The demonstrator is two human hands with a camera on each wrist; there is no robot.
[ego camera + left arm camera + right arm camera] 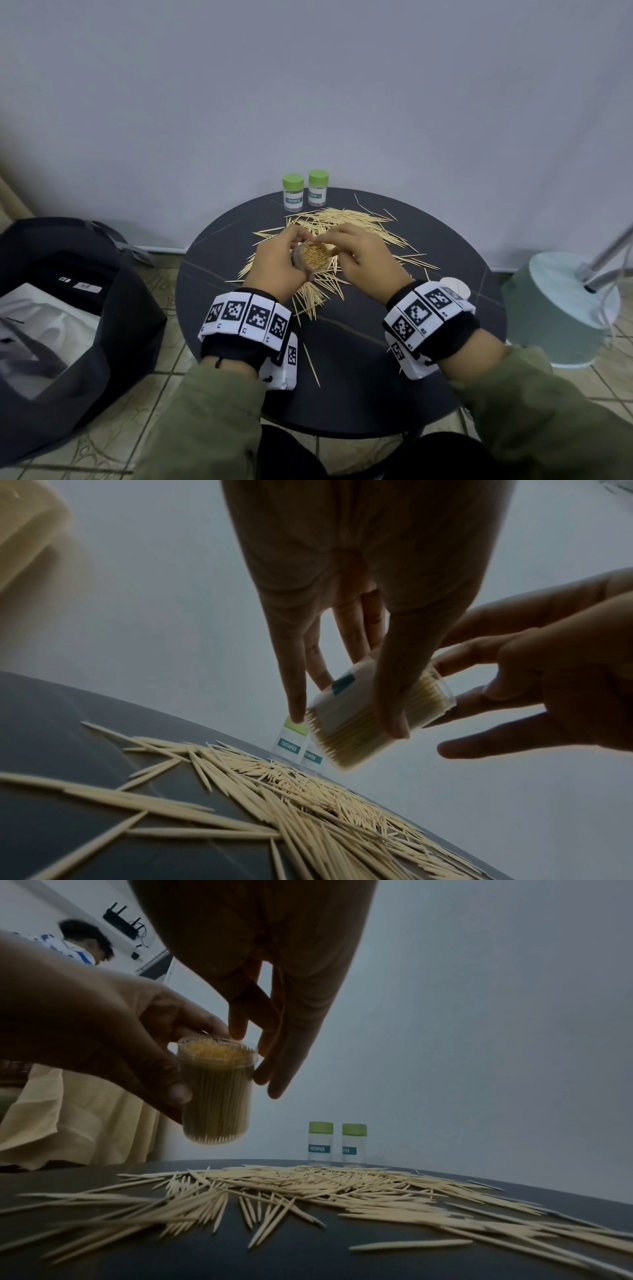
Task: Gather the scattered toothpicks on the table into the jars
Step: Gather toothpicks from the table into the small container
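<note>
head view shows the left hand (pixel 277 263) wrapped round an open clear jar (pixel 313 257) packed full of toothpicks, held above the round dark table (pixel 359 394). the jar's mouth tips up toward the camera, and the picks inside run along its long axis with their tips at the mouth. the right hand (pixel 363 255) sits just beside it, fingertips (pixel 238 1031) at the rim, the other fingers relaxed and straight; i cannot tell whether they pinch a pick. scattered toothpicks (pixel 342 222) lie flat beneath and beyond the hands, pointing every way. two green-capped jars (pixel 293 192) labelled toothpick stand upright, side by side, at the far edge of the table. right wrist view shows the held jar close to upright.
</note>
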